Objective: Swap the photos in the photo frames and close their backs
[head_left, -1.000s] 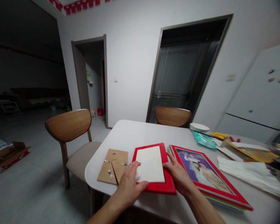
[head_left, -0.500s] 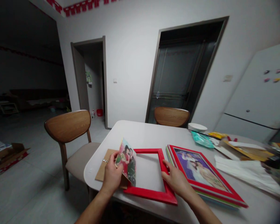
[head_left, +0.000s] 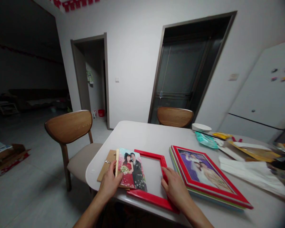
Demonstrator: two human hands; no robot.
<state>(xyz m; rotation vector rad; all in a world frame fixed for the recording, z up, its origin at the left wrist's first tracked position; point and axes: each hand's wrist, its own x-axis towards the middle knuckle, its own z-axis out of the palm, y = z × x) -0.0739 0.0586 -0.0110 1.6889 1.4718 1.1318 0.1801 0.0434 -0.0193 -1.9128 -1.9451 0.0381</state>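
My left hand (head_left: pixel 110 179) is closed on the left edge of a photo print (head_left: pixel 131 171) of a couple, one in a red dress and one in a dark suit. The print lies tilted over the left side of an open red picture frame (head_left: pixel 156 199), and the tabletop shows through the frame. On the frame's right side rests my right hand (head_left: pixel 174 185), fingers curled round the bar. Partly under the print and my left hand is a brown backing board (head_left: pixel 106 164) with a small metal hanger.
To the right, a stack of picture frames (head_left: pixel 211 177) has a red-framed photo on top. Behind it are a white bowl (head_left: pixel 201 128), a teal packet (head_left: pixel 206 140) and white paper (head_left: pixel 249 169). Wooden chairs (head_left: pixel 71 126) stand by the white table (head_left: pixel 142 133).
The print, raised and angled before, has come down flatter and swung right over the frame's opening, its picture facing up. My right hand still holds the frame's right side.
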